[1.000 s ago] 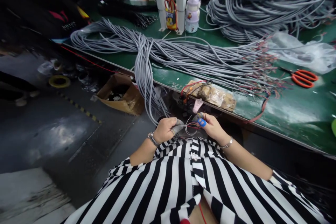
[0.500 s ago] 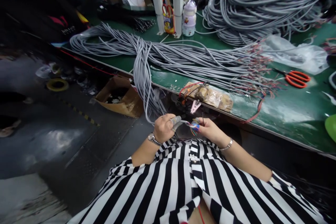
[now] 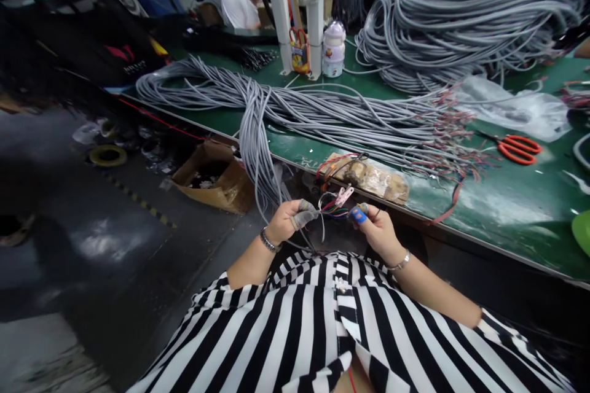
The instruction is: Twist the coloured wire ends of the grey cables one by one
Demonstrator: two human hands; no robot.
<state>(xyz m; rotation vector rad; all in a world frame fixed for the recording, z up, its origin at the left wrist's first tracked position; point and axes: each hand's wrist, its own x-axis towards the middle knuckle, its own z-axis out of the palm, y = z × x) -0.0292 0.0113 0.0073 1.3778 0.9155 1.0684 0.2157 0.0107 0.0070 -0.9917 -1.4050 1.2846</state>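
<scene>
My left hand [image 3: 290,220], with grey covers on thumb and finger, pinches the end of a grey cable. Thin coloured wires [image 3: 332,206] fan out from it toward my right hand [image 3: 374,227], which has a blue thumb cover. Its thumb and finger are pressed together on the wires' far ends. A pink clip [image 3: 343,196] sits just above the wires at the bench edge. Behind it lies a tape-wrapped wooden block [image 3: 369,177] with red and black leads. A bundle of grey cables [image 3: 258,147] hangs over the bench edge beside my left hand.
Orange-handled scissors [image 3: 520,148] lie on the green bench [image 3: 502,209] at right, near a clear plastic bag [image 3: 516,112]. A big cable coil [image 3: 461,18] and a lilac bottle [image 3: 334,50] stand behind. An open cardboard box [image 3: 214,181] is on the left. A person in white [image 3: 237,0] is across the bench.
My hands have moved slightly apart, and the coloured wires now show spread between them. My right hand has shifted a little to the right. The view has tilted up slightly.
</scene>
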